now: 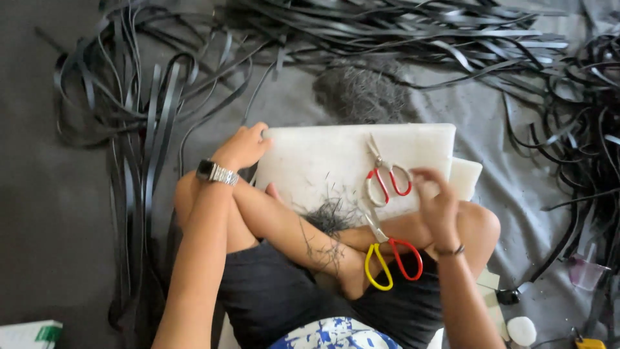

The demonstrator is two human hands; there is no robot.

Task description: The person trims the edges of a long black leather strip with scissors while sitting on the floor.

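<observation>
Two pairs of scissors are lying within reach of a person sitting cross-legged on a grey cloth (58,213). The smaller pair, red-handled scissors (386,174), is resting flat on the white board (323,152) that is sitting across the person's legs. The larger pair, scissors with one yellow and one red loop (391,255), is lying at the board's near edge against the lap.

The left hand (244,146) — a metal-band wristwatch (217,172) on its wrist — is gripping the board's far left corner, fingers curling over the edge. The right hand (436,199) is hovering just beside the red handles, fingers bent and pinched together; whether anything is held between them cannot be told.

A tuft of fine black shavings (330,216) is gathering at the board's near edge. Long black strips (387,29) are lying in heaps across the cloth — behind, left and right.
</observation>
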